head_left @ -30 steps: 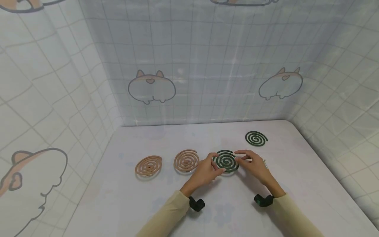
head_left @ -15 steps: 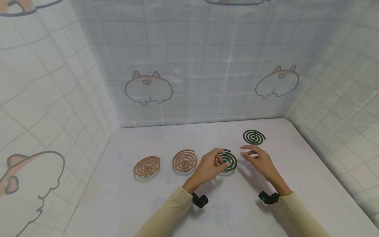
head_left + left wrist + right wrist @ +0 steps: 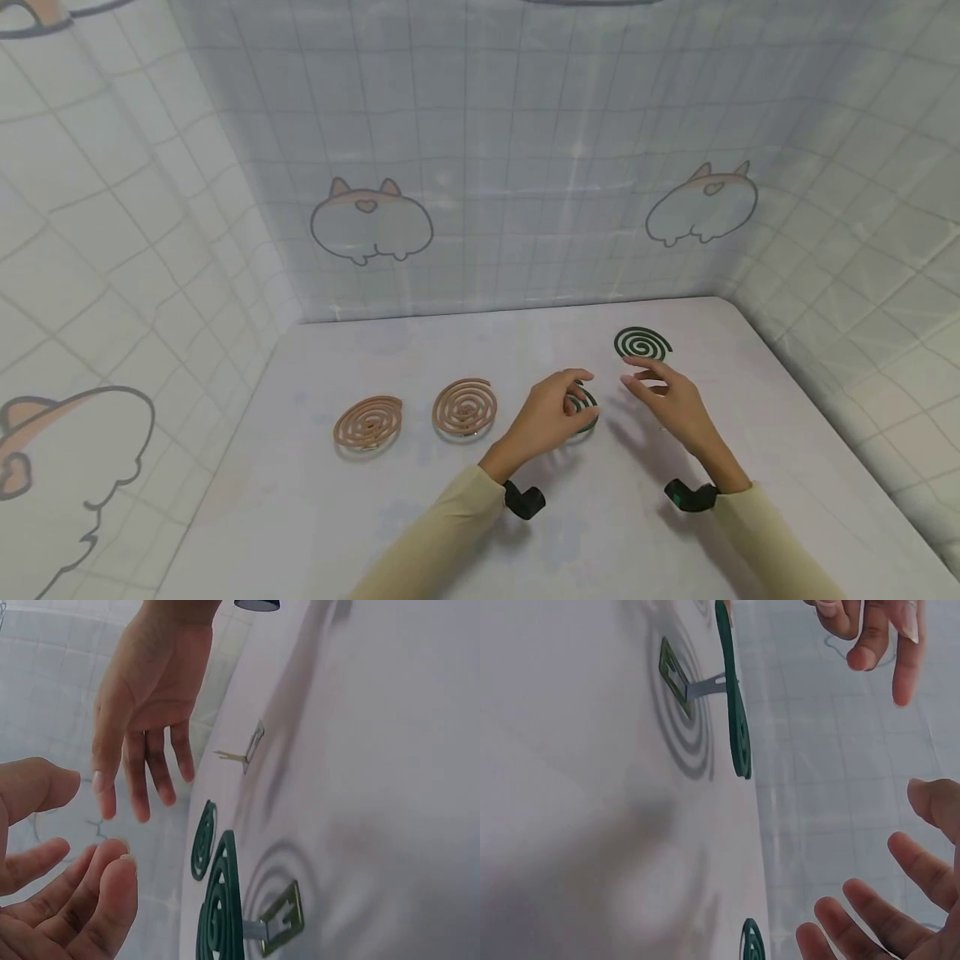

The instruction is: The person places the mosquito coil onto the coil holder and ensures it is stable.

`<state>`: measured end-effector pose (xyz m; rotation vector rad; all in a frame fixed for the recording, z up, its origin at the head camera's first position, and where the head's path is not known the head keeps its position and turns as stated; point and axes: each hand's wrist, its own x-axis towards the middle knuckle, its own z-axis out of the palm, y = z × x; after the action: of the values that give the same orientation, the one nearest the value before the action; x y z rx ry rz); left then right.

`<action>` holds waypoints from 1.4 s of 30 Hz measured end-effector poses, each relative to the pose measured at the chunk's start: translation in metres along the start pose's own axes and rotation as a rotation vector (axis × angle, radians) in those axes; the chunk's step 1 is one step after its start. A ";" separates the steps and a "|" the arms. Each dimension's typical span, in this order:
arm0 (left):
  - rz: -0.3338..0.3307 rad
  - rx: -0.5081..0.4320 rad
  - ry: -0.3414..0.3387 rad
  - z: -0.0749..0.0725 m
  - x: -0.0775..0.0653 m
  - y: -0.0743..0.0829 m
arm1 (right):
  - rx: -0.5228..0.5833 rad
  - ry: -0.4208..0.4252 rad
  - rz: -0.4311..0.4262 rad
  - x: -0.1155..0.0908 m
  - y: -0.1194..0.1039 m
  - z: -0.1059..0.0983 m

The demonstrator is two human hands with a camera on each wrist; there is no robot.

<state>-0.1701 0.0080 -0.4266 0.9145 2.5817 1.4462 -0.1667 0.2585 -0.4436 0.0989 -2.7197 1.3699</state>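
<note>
A green mosquito coil (image 3: 588, 405) is mounted flat on a small metal stand (image 3: 286, 919), raised off the table. My left hand (image 3: 551, 414) is above and beside this coil, fingers loosely bent around air, covering much of it in the head view. To the right, my right hand (image 3: 681, 412) hovers with fingers relaxed and nothing between them. Its fingertips overlap the near edge of a second green coil (image 3: 641, 342), which lies on the table farther back. Under the right hand, a spare metal stand (image 3: 252, 750) with an upright prong shows in the left wrist view.
Two brown mosquito coils sit on stands to the left: the outer brown coil (image 3: 367, 422) and the inner brown coil (image 3: 465, 407). The white table (image 3: 300, 517) is enclosed at the back and sides by a grid-patterned curtain (image 3: 480, 167).
My right hand has left the mounted green coil and moved right, toward the far green coil. My left hand has shifted right, off that coil's edge and over it.
</note>
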 end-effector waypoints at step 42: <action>-0.117 0.011 -0.131 0.067 0.034 0.019 | -0.094 0.131 0.018 0.019 0.036 -0.026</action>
<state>-0.1685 0.0846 -0.4415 0.8145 2.5052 1.2982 -0.1881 0.3006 -0.4549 -0.0213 -2.6764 1.2053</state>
